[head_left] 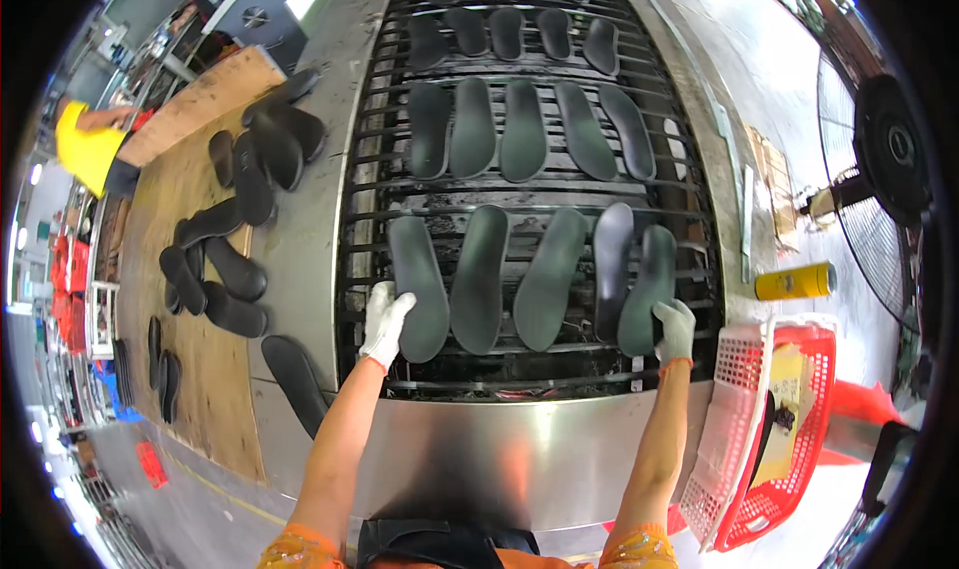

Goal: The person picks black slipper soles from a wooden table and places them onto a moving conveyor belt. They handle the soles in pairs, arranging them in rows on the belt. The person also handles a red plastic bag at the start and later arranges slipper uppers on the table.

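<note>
Dark shoe insoles lie in rows across the slatted metal conveyor (529, 387). My left hand (386, 325), in a white glove, is at the left edge of the nearest row. Its thumb reaches the rim of the leftmost insole (418, 287), and thumb and fingers are apart. At the row's other end my gloved right hand (675, 331) grips the edge of the rightmost insole (647, 291), its fingers partly hidden. That insole leans close against a shinier insole (611, 269). Between them lie two more, a left-middle insole (480, 281) and a right-middle insole (551, 281).
A wooden table (190, 379) on the left bears a loose heap of insoles (255, 179). One insole (294, 381) rests at the conveyor's left border. A red-and-white basket (739, 469), yellow bottle (795, 282) and fan (889, 149) stand right. A person in yellow (85, 149) is far left.
</note>
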Action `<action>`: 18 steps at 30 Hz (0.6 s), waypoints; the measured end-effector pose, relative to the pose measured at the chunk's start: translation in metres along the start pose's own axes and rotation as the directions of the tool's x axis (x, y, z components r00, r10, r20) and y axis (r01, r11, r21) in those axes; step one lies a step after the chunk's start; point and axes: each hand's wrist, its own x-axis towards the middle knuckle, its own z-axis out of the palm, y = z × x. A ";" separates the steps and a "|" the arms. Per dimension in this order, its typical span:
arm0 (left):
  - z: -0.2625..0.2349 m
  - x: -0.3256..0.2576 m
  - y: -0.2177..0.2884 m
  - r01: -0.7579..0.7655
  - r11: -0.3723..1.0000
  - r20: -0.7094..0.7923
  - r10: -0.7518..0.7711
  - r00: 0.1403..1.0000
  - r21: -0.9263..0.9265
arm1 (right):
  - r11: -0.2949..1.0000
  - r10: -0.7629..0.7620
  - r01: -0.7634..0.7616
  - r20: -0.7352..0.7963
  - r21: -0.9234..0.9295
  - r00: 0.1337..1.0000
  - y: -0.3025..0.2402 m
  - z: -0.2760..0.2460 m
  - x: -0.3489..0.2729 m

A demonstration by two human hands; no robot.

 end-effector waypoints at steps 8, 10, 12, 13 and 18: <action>-0.011 0.014 0.011 -0.019 0.991 0.005 0.019 1.000 0.135 | -0.115 -0.726 0.551 0.449 -0.827 0.521 -0.045 0.124 -0.024; -0.003 0.014 0.013 -0.050 0.989 0.012 0.049 0.999 0.138 | -0.223 -0.553 0.619 0.621 -0.753 0.556 -0.030 0.186 -0.025; -0.009 0.014 0.002 -0.133 0.981 0.024 0.131 0.991 0.138 | -0.232 -0.345 0.754 0.777 -0.615 0.527 -0.041 0.264 -0.036; -0.012 0.013 -0.001 -0.157 0.969 0.034 0.154 0.988 0.193 | -0.265 -0.374 0.807 0.828 -0.528 0.418 -0.041 0.292 -0.034; -0.010 0.007 0.021 -0.277 0.904 0.104 0.257 0.961 0.325 | -0.333 -0.346 0.809 0.861 -0.485 0.374 -0.043 0.410 0.025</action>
